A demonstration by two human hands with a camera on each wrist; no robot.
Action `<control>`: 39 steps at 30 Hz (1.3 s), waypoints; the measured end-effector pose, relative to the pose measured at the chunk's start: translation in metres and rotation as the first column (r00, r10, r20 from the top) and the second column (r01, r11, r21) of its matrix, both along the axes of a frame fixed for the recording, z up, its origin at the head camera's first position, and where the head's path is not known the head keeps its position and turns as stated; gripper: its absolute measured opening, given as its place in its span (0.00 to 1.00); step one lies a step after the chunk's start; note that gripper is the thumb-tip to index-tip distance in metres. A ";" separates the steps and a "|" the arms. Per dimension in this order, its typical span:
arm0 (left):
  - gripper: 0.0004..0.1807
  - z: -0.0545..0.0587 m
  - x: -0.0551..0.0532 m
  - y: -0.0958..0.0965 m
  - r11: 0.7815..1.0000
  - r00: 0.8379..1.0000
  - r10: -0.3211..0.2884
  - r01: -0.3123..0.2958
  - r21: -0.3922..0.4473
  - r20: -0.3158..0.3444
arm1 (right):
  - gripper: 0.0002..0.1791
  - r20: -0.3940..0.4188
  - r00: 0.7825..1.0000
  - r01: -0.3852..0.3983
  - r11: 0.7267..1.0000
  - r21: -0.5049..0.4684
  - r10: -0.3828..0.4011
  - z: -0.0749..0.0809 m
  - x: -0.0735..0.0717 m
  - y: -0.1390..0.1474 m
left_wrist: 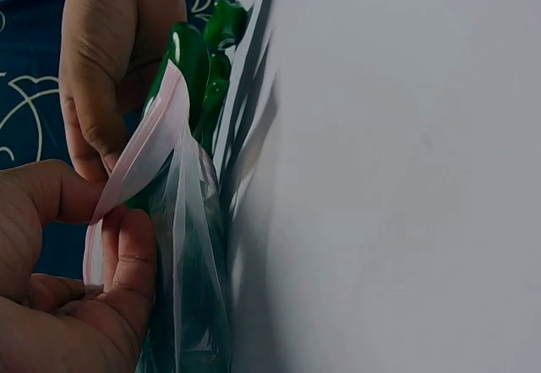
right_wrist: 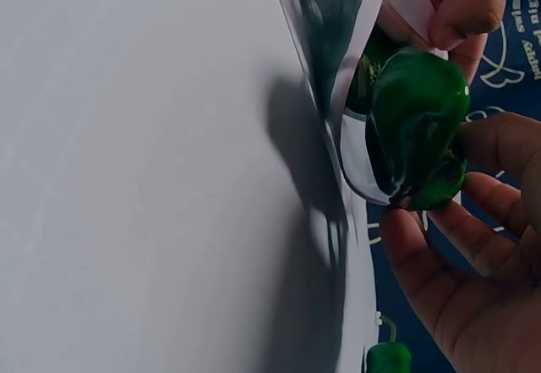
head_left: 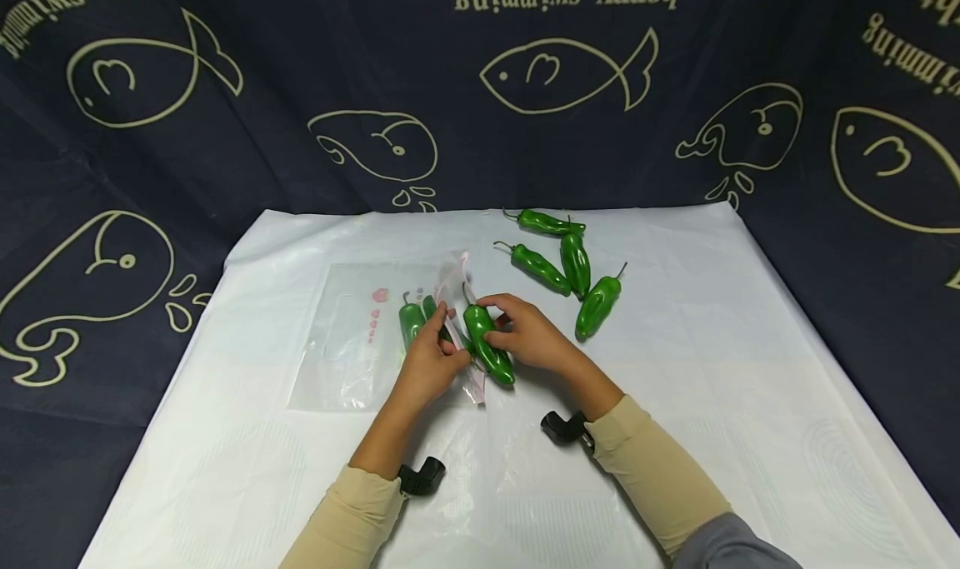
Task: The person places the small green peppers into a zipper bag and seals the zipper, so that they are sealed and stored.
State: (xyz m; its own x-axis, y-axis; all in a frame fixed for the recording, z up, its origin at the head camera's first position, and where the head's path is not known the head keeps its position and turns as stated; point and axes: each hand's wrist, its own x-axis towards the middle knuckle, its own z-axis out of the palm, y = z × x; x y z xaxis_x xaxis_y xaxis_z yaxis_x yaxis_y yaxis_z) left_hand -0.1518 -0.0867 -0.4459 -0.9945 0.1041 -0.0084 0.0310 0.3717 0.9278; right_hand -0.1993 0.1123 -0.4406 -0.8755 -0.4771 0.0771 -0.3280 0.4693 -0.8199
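Observation:
A clear zip bag (head_left: 330, 373) with a pink-edged mouth lies flat on the table, its opening toward the right. Inside it are green peppers (head_left: 410, 322), partly covered by my left hand (head_left: 426, 371). That hand pinches the raised upper edge of the mouth (left_wrist: 156, 128) between thumb and fingers. My right hand (head_left: 534, 336) grips a glossy green pepper (head_left: 483, 340) at the opening, with thumb and fingers around its side. In the right wrist view a second pepper (right_wrist: 439, 189) shows against the held one (right_wrist: 418, 106); how firmly it is held cannot be told.
Several loose green peppers (head_left: 576, 265) lie at the back right of the white-covered table (head_left: 675, 319), one of them (head_left: 598, 306) nearest the right hand. A dark curtain (head_left: 450, 69) with fish drawings hangs behind. Both wrists carry black camera mounts (head_left: 423, 477).

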 end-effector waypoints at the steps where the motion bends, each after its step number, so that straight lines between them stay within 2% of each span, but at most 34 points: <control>1: 0.50 0.000 0.000 0.000 1.000 1.000 -0.002 0.002 0.002 -0.003 | 0.28 0.001 1.000 0.002 1.000 0.003 -0.002 0.000 0.000 -0.001; 16: 0.50 0.001 0.000 0.002 0.999 1.000 -0.005 0.005 0.037 -0.019 | 0.26 -0.007 0.999 0.048 0.999 0.017 -0.048 -0.003 -0.004 -0.014; 24: 0.50 0.002 0.000 0.001 1.000 1.000 -0.002 0.002 0.022 0.014 | 0.26 -0.019 0.994 0.111 0.993 0.032 -0.111 -0.009 -0.007 -0.021; 33: 0.50 0.002 0.000 0.001 1.000 1.000 -0.005 0.005 0.002 -0.002 | 0.24 0.002 0.986 0.166 0.983 0.075 -0.167 -0.007 -0.002 -0.020; 39: 0.50 0.001 -0.001 0.001 1.000 1.000 -0.004 0.004 0.001 -0.006 | 0.22 0.038 0.989 0.134 0.983 0.125 -0.139 -0.005 0.000 -0.016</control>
State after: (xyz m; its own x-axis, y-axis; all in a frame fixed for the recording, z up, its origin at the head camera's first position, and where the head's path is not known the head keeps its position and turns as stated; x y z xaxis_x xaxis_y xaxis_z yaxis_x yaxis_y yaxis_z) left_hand -0.1529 -0.0859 -0.4445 -0.9941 0.1081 -0.0021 0.0383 0.3708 0.9279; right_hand -0.1993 0.0963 -0.4454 -0.9343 -0.3561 -0.0167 -0.2166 0.6040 -0.7670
